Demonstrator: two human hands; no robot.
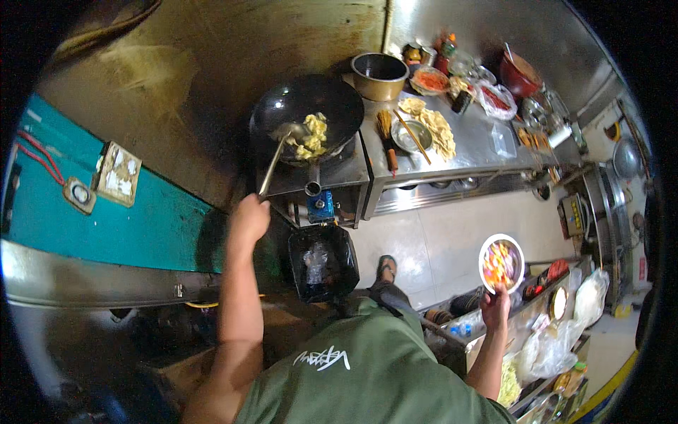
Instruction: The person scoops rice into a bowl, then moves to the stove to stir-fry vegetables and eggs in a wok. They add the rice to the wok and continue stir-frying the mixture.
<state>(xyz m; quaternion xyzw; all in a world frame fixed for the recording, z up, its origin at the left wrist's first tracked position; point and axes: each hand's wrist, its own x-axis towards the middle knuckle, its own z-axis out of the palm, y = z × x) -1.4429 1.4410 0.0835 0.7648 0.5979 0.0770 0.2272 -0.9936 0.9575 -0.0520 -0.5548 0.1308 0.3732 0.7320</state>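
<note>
My left hand (pixel 251 218) grips the handle of a metal wok ladle (pixel 274 165), whose bowl rests in a black wok (pixel 275 100) on the stove. Yellow pieces that look like scrambled egg (pixel 316 135) lie beside the ladle's bowl. Out to the right, my right hand (pixel 496 307) holds the near rim of a white-rimmed bowl (pixel 522 267). Chopped orange, white and purple pieces, apparently vegetables, fill that bowl. It is held over the floor near the edge of the right-hand counter, well apart from the wok.
A steel counter (pixel 476 153) right of the stove bears a deep pot (pixel 380 79), a brush (pixel 385 132), a metal bowl with a stick (pixel 410 137), flatbread-like pieces (pixel 439 130) and condiments. A black-lined bin (pixel 323 265) stands below the stove. Plastic bags (pixel 548 352) lie at lower right.
</note>
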